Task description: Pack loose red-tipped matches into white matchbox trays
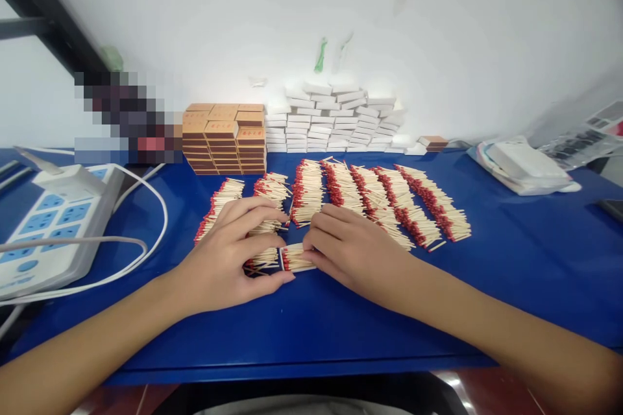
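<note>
A small white matchbox tray (298, 258) filled with red-headed matches lies on the blue table in front of me. Around its right end, my right hand (357, 253) has its fingers closed, hiding that part of the tray. My left hand (233, 253) is spread at the tray's left end, thumb and fingers apart, with the fingertips close to it; whether they touch it I cannot tell. Under and behind the left hand is a partly covered pile of matches (270, 191). Another match pile (228, 193) shows left of it, and a further match pile (307, 191) stands behind the tray.
Several slanted match rows (433, 204) extend to the right. Against the wall are stacked printed matchboxes (224, 139) and piled white trays (331, 120). A power strip (63, 220) with looping white cables lies at left. Plastic packets (523, 165) lie at right.
</note>
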Available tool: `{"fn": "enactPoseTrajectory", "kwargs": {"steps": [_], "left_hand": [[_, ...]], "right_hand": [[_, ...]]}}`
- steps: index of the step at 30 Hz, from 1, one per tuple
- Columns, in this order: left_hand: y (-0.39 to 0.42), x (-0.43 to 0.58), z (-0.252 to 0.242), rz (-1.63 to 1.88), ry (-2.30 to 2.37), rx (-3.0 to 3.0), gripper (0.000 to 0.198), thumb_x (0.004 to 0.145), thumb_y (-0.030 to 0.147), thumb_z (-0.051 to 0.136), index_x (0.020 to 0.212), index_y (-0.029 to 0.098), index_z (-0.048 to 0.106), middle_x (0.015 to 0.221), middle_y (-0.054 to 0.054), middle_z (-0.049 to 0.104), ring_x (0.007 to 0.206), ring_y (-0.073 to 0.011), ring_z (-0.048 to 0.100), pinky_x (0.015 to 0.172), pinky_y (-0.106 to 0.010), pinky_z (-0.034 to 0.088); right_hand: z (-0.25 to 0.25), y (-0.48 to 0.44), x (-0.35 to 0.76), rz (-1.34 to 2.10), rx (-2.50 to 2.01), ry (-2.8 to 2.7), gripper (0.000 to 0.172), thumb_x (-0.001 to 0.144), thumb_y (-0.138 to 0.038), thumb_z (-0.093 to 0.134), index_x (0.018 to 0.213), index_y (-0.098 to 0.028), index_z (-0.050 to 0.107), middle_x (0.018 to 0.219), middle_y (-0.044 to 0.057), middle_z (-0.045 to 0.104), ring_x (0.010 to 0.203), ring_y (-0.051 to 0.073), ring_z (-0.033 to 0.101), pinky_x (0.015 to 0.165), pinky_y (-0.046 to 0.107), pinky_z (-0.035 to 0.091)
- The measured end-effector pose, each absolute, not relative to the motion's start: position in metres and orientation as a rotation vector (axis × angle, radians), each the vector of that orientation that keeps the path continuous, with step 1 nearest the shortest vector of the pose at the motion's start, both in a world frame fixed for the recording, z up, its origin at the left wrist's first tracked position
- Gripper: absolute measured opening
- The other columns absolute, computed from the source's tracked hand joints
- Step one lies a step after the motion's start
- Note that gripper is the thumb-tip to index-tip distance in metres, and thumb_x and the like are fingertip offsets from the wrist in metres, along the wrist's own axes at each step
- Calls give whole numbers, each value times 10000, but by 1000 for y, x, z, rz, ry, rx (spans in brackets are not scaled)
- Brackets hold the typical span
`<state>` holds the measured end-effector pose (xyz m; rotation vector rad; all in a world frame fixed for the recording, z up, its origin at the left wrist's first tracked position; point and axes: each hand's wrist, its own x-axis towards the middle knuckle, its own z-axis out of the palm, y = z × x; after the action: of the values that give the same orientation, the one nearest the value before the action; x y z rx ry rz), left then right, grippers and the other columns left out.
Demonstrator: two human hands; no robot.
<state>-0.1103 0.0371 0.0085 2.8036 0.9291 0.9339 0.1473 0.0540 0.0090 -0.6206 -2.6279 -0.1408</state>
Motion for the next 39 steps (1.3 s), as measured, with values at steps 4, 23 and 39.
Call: {"fn": "enactPoseTrajectory", "kwargs": {"steps": [4,23,39], "left_hand": [[37,-111,8,933,915,2815,243,877,342,844,1061,230,731,1311,-109,714,1316,-318,606,1116,-535,503],[36,-114,8,941,926,2795,235,882,338,840,1063,226,741,1316,-116,709,1325,-321,597,1125,-542,500],[37,-113,7,928,925,2780,237,874,338,845,1059,236,737,1312,-106,711,1315,-315,597,1120,-531,501]], "right_hand": [[15,62,154,-8,-737,-2552,211,1094,-231,546,974,-158,703,905,82,688,875,225,586,788,356,492],[6,74,156,-2,-868,-2606,117,1028,-144,611,945,-154,693,937,92,700,908,243,597,809,374,492],[13,74,154,-273,-911,-2690,210,1052,-124,553,877,-156,664,884,111,675,869,256,597,824,387,491]]}}
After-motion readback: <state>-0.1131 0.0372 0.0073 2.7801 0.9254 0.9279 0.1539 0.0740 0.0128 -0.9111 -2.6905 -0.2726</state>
